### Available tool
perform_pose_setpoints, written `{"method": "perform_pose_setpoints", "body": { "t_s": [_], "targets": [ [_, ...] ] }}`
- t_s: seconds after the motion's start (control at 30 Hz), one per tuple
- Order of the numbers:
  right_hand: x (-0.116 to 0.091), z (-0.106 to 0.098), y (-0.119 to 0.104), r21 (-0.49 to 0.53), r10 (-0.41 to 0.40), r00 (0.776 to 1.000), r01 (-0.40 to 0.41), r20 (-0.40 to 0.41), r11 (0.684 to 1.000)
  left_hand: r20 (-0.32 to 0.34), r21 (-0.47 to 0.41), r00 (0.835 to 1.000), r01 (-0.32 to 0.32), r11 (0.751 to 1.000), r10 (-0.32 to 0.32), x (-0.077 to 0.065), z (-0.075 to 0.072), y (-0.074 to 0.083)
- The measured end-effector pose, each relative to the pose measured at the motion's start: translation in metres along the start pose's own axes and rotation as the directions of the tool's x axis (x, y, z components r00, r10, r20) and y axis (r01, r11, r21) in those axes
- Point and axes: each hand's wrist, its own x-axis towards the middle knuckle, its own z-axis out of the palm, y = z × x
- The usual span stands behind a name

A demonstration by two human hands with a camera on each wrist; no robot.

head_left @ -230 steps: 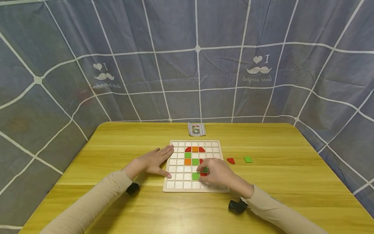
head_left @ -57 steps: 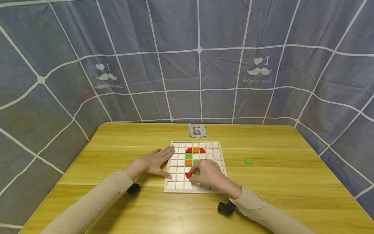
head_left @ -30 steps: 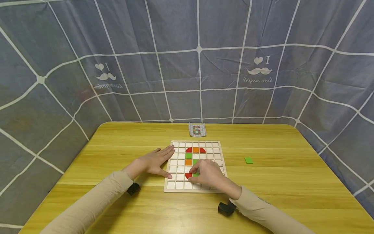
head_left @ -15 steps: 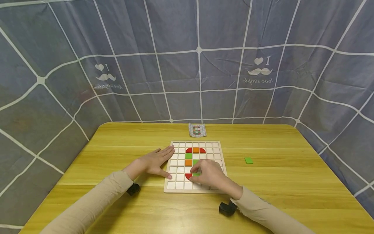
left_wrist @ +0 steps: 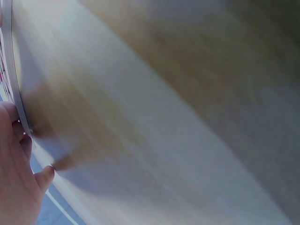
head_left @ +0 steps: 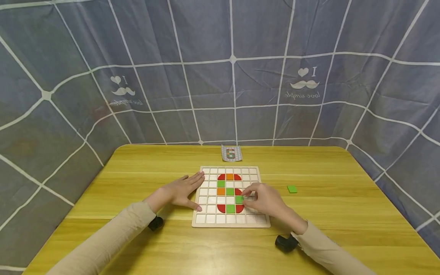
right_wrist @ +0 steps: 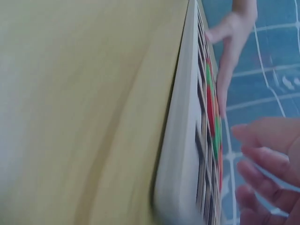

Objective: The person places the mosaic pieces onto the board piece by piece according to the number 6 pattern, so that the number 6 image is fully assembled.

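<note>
A wooden grid board point(head_left: 206, 219) lies on the table with several red, orange and green tiles set in its cells. My left hand point(head_left: 183, 191) rests with spread fingers at the board's left edge, fingertips on the frame. In the left wrist view the fingers point(left_wrist: 44, 177) show beside that edge. My right hand point(head_left: 266, 199) is over the board's right part, thumb and fingers loosely bent and apart, holding nothing. Its fingertips are right by a green square tile point(head_left: 238, 199). A red quarter-round tile point(head_left: 221, 208) sits in the pattern's lower left cell, flanking another green tile point(head_left: 230, 209).
One loose green square tile point(head_left: 292, 189) lies on the table right of the board. Behind the board is a small printed card point(head_left: 231, 153) with a coloured grid pattern. The wooden table point(head_left: 154, 244) ends at a grey checked curtain point(head_left: 213, 88).
The red quarter-round tile from the table right of the board now sits in the lower left cell. My right hand has since let go and drawn back rightward. My left hand stays put.
</note>
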Motion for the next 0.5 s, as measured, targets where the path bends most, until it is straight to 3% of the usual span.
{"method": "perform_pose_setpoints", "body": {
  "t_s": [0.2, 0.37, 0.5],
  "targets": [
    [-0.011, -0.018, 0.024, 0.007, -0.027, 1.000, 0.027, -0.005, 1.000, -0.001, -0.001, 1.000, -0.005, 1.000, 0.005, 0.000, 0.001, -0.001],
    [-0.019, -0.033, 0.045, -0.058, -0.025, 0.998, 0.022, -0.052, 0.998, -0.004, 0.000, 1.000, -0.006, 1.000, 0.006, 0.000, 0.001, 0.000],
    [-0.026, -0.046, 0.061, -0.136, -0.072, 0.994, 0.060, -0.086, 0.989, 0.000, -0.006, 1.000, -0.002, 1.000, 0.002, 0.001, 0.001, -0.001]
  ]
}}
